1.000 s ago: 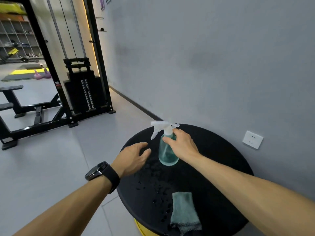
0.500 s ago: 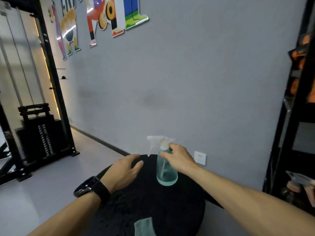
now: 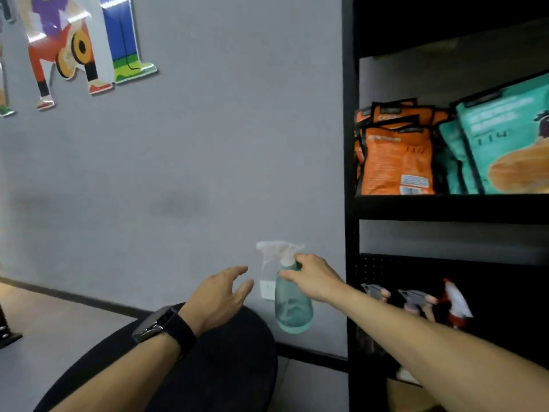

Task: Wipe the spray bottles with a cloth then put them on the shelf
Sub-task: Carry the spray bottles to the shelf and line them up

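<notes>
Spray bottle (image 3: 292, 304), gripped at its neck by the right hand (image 3: 315, 281), is now hanging clear of the table (image 3: 237, 367), travelling toward the shelf (image 3: 445, 208) at three o'clock; left hand (image 3: 219, 295) is trailing open-fingered.

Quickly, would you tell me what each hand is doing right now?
Left hand: open, fingers relaxed, holding nothing.
Right hand: grips the teal spray bottle by its neck, lifted clear of the table.
</notes>
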Motion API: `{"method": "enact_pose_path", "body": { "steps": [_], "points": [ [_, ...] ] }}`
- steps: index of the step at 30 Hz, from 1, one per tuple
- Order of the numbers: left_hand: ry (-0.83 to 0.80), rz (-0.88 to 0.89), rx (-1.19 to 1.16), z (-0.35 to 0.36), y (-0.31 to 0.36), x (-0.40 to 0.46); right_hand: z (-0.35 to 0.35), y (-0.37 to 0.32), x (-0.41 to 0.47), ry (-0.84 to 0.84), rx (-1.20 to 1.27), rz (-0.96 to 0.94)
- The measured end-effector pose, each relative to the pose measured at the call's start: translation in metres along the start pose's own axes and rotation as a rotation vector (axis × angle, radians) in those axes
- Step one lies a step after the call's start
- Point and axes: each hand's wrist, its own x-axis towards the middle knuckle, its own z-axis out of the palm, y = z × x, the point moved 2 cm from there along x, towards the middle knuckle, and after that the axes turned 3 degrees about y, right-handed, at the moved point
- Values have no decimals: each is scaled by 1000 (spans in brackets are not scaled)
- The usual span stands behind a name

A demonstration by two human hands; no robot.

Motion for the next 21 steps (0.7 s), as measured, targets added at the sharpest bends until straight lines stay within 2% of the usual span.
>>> {"method": "enact_pose_path", "body": {
  "steps": [9,21],
  "points": [
    [-89,216,-61,34,85,21,-94,42,-42,146,-51,128],
    [-172,465,-190,92,210,33,-184,104,-85,301,-115,288]
  ]
}}
